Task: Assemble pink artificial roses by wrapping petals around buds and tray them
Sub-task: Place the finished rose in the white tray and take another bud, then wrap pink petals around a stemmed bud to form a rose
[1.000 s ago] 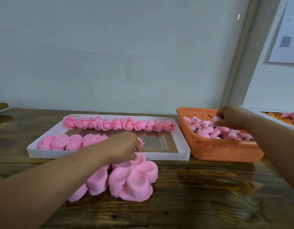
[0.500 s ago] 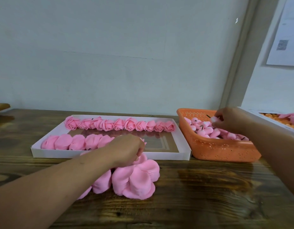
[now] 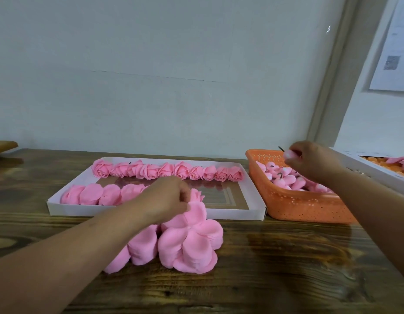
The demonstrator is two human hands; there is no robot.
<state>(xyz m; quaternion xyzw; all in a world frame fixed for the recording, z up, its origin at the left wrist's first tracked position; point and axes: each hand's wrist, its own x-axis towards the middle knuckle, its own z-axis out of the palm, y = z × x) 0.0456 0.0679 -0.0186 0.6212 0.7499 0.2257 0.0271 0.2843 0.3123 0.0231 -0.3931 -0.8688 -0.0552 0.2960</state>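
Between your left hand's point(image 3: 167, 197) curled fingers and thumb you are pinching the top petal point(image 3: 196, 208) of the pink petal pile point(image 3: 187, 243), lifting its edge just in front of the white tray's point(image 3: 151, 210) near wall. That pile is lying on the wooden table point(image 3: 275, 268), touching the tray's front edge and spreading toward you in fanned stacks. Over the orange basket point(image 3: 303, 207) your right hand point(image 3: 309, 160) is gripping a pink bud point(image 3: 289, 154) at the fingertips, with its thin dark stem point(image 3: 280, 148) sticking out to the upper left. More buds point(image 3: 287, 180) are lying heaped inside that basket, which is sitting just beside the tray's right end. Inside the tray, a row of finished roses point(image 3: 169, 171) is running along the far wall, and a shorter row of roses point(image 3: 101, 194) is lying along the near wall at the left. At the far right, a white box point(image 3: 366, 168) is holding orange pieces and something pink.
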